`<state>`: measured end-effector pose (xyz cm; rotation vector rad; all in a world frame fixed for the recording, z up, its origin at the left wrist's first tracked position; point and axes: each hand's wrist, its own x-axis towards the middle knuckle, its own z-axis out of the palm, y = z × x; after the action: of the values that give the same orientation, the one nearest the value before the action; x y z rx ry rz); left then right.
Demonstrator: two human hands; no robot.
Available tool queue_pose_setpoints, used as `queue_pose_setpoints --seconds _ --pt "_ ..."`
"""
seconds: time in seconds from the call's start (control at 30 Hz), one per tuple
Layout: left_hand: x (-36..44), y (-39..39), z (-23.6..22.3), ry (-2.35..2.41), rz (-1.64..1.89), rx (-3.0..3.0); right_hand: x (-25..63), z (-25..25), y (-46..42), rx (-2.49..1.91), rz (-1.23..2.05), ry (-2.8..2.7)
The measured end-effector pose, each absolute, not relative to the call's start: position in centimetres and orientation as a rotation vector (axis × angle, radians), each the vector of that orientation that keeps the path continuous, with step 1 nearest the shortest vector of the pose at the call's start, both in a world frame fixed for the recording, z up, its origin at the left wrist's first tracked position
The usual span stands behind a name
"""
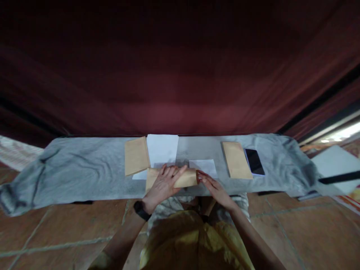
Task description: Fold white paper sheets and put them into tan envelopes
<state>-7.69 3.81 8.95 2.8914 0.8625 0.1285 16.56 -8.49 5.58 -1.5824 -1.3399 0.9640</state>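
Note:
A brown paper envelope (185, 180) lies crosswise at the near edge of the cloth-covered table, directly before me. My left hand (165, 180) rests flat on it with the fingers spread, and a dark watch is on that wrist. At the envelope's right end, my right hand (211, 186) has its fingers close together, gripping a dark reddish strip (199, 176) there. Whether that strip is part of the envelope is too blurred to tell. Just beyond the hands lie white paper sheets (162, 148) and a smaller white slip (203, 165), partly hidden by the envelope.
A stack of brown envelopes (137, 155) lies to the left, and another brown stack (237, 160) to the right. Beside the latter is a dark-screened phone (254, 162). Grey cloth (84, 168) covers the narrow table. A dark red fabric wall (168, 82) rises behind it.

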Motion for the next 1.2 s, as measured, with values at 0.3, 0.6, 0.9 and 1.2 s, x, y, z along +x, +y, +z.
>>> queue_pose_setpoints --seconds 0.3,0.6,0.9,1.2 --pt "-9.3 5.8 6.0 1.216 0.231 2.76 21.1 1.4 -5.1 -2.452 0.2 -1.243" --pt "-9.4 5.4 4.9 1.237 0.177 2.758 20.5 0.1 -3.9 -2.52 0.267 -1.133" --pt "-9.6 5.5 4.0 1.195 0.269 2.788 20.7 0.0 -4.7 -1.891 0.405 -0.803" --pt "-9.7 5.7 3.9 1.14 0.298 2.754 18.9 1.6 -3.9 -1.442 0.579 -0.641"
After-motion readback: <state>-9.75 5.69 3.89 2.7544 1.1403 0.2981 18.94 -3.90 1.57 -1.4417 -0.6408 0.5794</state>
